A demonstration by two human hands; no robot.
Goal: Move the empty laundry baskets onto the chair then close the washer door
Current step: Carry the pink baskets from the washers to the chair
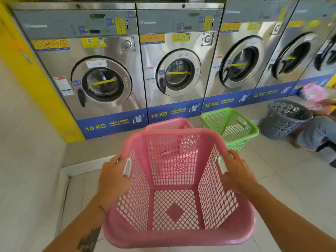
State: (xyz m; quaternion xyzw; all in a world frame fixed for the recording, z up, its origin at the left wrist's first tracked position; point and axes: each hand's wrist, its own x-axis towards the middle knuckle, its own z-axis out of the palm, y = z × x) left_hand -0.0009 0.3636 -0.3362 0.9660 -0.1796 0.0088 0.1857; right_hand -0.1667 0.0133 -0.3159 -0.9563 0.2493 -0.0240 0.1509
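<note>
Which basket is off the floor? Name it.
The near pink basket, gripped by left hand and right hand; the others stand on the floor.

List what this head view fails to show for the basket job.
- Chair: not in the head view at all.
- Second pink basket: mostly hidden behind the held pink basket.
- Left hand fingers: hidden behind the basket wall.
- Panel labels on the washers: too blurred to read.

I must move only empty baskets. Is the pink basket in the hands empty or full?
Empty. Through the pink basket its bare mesh bottom and walls show, with nothing inside. The left hand and right hand grip its sides.
</note>
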